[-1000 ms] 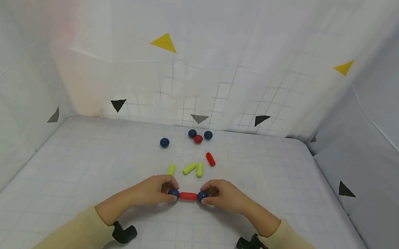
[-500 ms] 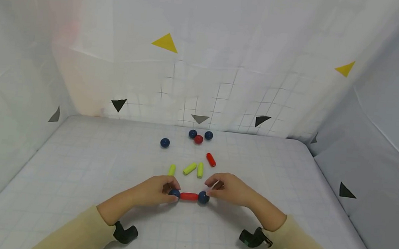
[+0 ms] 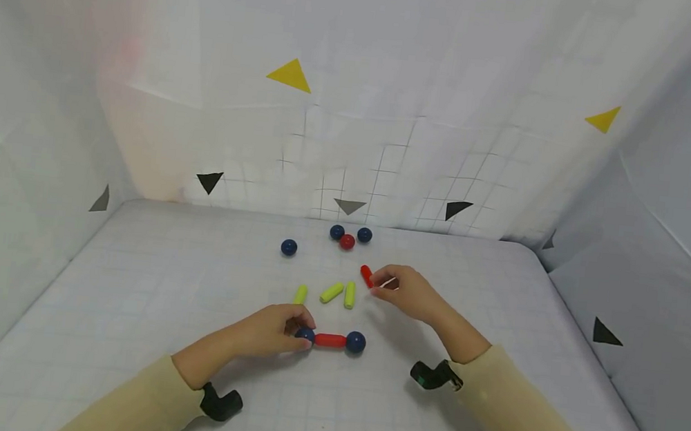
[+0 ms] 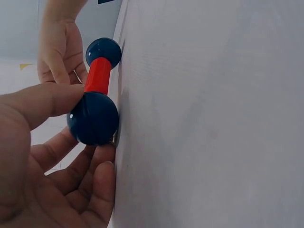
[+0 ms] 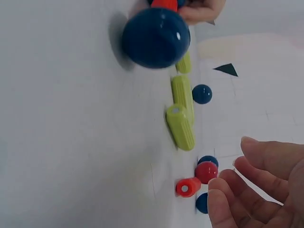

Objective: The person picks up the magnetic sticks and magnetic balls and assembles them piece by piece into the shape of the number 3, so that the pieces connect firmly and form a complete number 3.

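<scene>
My left hand (image 3: 272, 332) pinches a dark blue ball (image 4: 92, 121) between thumb and fingers. A red rod (image 3: 330, 340) joins that ball to a second blue ball (image 3: 355, 343), making a dumbbell shape that lies level on the table. Farther back, my right hand (image 3: 409, 293) reaches beside a loose red rod (image 3: 366, 273), fingertips overlapping its near end in the head view. The right wrist view shows the thumb and fingers apart with nothing between them, and the pale round end of the loose rod facing the camera.
Several yellow-green rods (image 3: 332, 292) lie between the dumbbell and the back of the table (image 3: 147, 259). Behind them are a red ball (image 3: 347, 242) flanked by two blue balls, and another blue ball (image 3: 289, 247) to the left. White sheeting walls in the table.
My right hand has let go of the right blue ball and moved back and up to the loose red rod. The left hand keeps its hold on the left ball.
</scene>
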Demonstrator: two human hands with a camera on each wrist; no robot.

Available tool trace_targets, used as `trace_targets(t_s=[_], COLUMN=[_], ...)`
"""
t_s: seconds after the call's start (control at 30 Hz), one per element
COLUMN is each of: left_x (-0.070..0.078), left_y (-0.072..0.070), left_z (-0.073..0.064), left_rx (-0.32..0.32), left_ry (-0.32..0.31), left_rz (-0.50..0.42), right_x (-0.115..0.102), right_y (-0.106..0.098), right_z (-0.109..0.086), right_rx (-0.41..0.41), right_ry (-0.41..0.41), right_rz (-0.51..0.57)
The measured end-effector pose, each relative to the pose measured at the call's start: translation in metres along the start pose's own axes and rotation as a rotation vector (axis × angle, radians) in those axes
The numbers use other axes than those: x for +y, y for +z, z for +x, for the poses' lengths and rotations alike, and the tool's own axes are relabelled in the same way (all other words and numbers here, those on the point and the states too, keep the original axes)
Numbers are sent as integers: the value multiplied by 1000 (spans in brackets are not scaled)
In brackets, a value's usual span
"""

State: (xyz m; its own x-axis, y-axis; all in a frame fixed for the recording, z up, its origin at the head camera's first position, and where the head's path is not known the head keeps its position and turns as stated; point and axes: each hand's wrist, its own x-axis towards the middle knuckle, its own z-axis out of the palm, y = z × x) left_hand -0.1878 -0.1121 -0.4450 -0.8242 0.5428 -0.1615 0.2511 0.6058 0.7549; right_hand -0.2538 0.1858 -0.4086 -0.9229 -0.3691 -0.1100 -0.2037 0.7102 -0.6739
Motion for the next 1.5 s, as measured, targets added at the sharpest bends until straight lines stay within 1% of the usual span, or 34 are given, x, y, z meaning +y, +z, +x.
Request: trace_targets(t_s=[0.2, 0.5, 0.77, 0.97, 1.23, 1.5], left_x=[0, 1, 1, 1, -1, -1], left_y=[0, -1, -1, -1, 2, 1], left_z=[-1, 0, -1, -1, -4, -1], left_rx=[0, -3, -4, -10, -9, -17], left_ry=[9, 7, 9, 5, -3, 0], left_rz=[-1, -1, -3, -9, -7, -11], right_x=[5, 12, 17, 21, 20, 22], right_y=[-1, 3, 11, 18, 25, 21], right_z=[13, 32, 47, 54, 61, 60], right_rx=[61, 109, 109, 110, 96, 83], right_ry=[49, 85, 162, 196, 213, 209], right_rz=[13, 40, 44, 45, 38, 1])
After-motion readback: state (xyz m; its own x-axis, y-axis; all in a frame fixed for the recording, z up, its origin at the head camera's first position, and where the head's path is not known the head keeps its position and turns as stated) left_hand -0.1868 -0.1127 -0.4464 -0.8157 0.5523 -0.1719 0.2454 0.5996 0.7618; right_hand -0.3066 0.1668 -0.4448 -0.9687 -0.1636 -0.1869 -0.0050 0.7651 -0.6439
